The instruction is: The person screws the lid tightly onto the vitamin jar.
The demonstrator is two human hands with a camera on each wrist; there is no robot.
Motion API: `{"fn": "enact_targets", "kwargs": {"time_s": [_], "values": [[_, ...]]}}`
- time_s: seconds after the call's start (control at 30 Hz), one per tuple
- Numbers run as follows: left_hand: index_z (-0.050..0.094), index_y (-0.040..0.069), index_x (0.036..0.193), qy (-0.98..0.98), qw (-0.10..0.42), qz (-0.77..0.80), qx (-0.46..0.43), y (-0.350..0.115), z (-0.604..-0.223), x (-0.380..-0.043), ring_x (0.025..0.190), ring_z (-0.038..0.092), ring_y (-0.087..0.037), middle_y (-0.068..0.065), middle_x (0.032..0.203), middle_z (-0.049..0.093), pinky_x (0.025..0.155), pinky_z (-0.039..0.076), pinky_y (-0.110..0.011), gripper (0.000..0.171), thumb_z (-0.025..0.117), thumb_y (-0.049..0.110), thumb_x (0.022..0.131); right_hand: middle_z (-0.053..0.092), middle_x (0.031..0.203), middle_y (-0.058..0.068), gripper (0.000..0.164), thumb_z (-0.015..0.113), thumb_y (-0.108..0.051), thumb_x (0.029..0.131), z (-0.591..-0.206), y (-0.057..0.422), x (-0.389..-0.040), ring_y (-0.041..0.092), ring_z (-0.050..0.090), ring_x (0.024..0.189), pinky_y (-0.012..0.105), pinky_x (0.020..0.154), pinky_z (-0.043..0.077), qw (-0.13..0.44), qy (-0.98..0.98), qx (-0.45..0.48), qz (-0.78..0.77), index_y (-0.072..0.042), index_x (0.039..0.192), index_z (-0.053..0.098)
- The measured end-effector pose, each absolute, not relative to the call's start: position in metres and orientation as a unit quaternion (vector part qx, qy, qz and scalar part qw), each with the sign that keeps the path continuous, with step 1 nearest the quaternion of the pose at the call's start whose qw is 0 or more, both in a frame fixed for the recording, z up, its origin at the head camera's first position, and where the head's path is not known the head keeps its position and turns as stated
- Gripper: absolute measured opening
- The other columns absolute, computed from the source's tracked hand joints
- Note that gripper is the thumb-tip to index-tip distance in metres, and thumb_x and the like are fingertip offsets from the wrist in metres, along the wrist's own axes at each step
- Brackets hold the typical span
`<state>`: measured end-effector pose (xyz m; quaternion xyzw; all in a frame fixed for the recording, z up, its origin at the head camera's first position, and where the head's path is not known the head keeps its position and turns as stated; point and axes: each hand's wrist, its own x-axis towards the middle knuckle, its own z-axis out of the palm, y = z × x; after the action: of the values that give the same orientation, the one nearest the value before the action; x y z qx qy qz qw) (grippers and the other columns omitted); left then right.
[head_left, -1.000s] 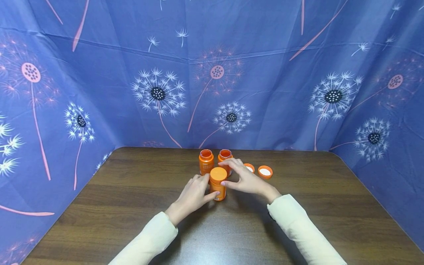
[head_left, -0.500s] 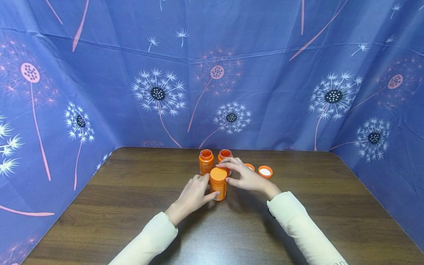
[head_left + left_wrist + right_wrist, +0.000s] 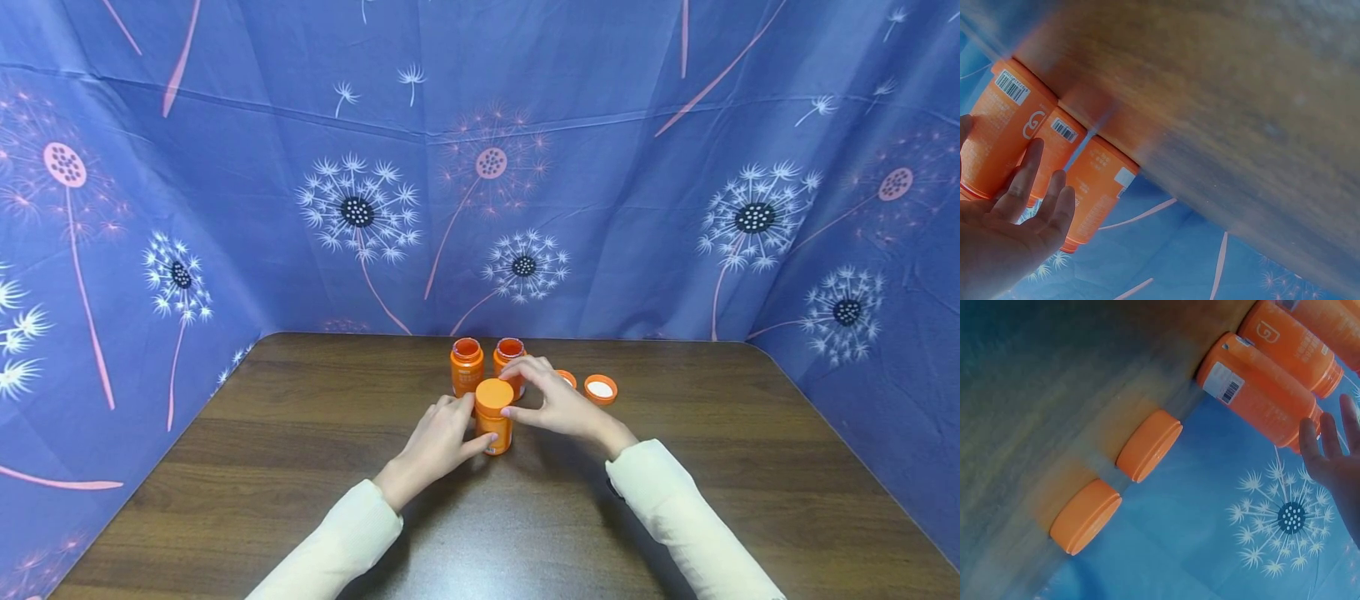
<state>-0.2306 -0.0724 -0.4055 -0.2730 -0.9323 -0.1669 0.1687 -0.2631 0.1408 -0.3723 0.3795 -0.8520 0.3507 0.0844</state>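
Observation:
An orange bottle (image 3: 501, 435) with its orange cap (image 3: 495, 397) on stands upright on the table. My left hand (image 3: 438, 442) holds its body, thumb on the near side and fingers round the left. At the cap, the thumb and fingers of my right hand (image 3: 555, 402) pinch the rim from the right. Just behind stand two uncapped orange bottles, a left one (image 3: 467, 371) and a right one (image 3: 512, 350) partly covered by my right hand. The left wrist view shows the held bottle (image 3: 1004, 128) between thumb and fingers.
Two loose orange caps lie white inside up, to the right of the bottles: a nearer cap (image 3: 600, 389) and another cap (image 3: 567, 379) partly behind my right hand. The brown wooden table (image 3: 300, 433) ends at a blue dandelion-print cloth (image 3: 615, 192).
My right hand's thumb slid back along the cap's rim to the right, then came forward to the left again. My left hand and the bottle stay in place.

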Motion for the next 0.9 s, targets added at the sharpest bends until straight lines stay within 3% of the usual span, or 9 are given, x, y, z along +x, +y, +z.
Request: {"fn": "enact_targets", "kwargs": {"time_s": [0.23,0.5,0.73,0.9], "values": [[0.051,0.011,0.098,-0.932,0.171,-0.168,-0.274,-0.073,-0.405,-0.231,0.081,0.055,-0.021,0.0,0.078,0.06,0.071,0.044,-0.036,0.044,0.064,0.048,0.079,0.052,0.104,-0.006,0.043,0.075,-0.033,0.073,-0.382,0.135,-0.261,0.027,0.046,0.097,0.031,0.081,0.039,0.116,-0.849,0.353,0.377,-0.016,0.105,0.052],[0.051,0.011,0.098,-0.931,0.176,-0.161,-0.275,-0.072,-0.405,-0.231,0.078,0.053,-0.02,-0.001,0.079,0.061,0.069,0.044,-0.036,0.043,0.065,0.047,0.079,0.051,0.1,-0.007,0.046,0.076,-0.034,0.072,-0.386,0.133,-0.26,0.013,0.041,0.091,0.029,0.078,0.039,0.122,-0.855,0.338,0.374,-0.015,0.103,0.048],[0.051,0.011,0.098,-0.93,0.177,-0.165,-0.277,-0.072,-0.406,-0.231,0.078,0.054,-0.021,-0.001,0.081,0.062,0.069,0.044,-0.036,0.043,0.065,0.047,0.079,0.051,0.112,-0.005,0.054,0.073,-0.036,0.075,-0.383,0.137,-0.261,0.026,0.044,0.101,0.033,0.083,0.039,0.092,-0.854,0.353,0.371,-0.011,0.117,0.049],[0.052,0.011,0.099,-0.927,0.188,-0.165,-0.28,-0.072,-0.406,-0.231,0.08,0.056,-0.022,-0.001,0.082,0.062,0.069,0.045,-0.038,0.043,0.067,0.046,0.077,0.05,0.125,-0.001,0.054,0.071,-0.03,0.079,-0.38,0.14,-0.262,0.019,0.043,0.105,0.036,0.087,0.037,0.081,-0.845,0.389,0.358,-0.014,0.125,0.049]]}}
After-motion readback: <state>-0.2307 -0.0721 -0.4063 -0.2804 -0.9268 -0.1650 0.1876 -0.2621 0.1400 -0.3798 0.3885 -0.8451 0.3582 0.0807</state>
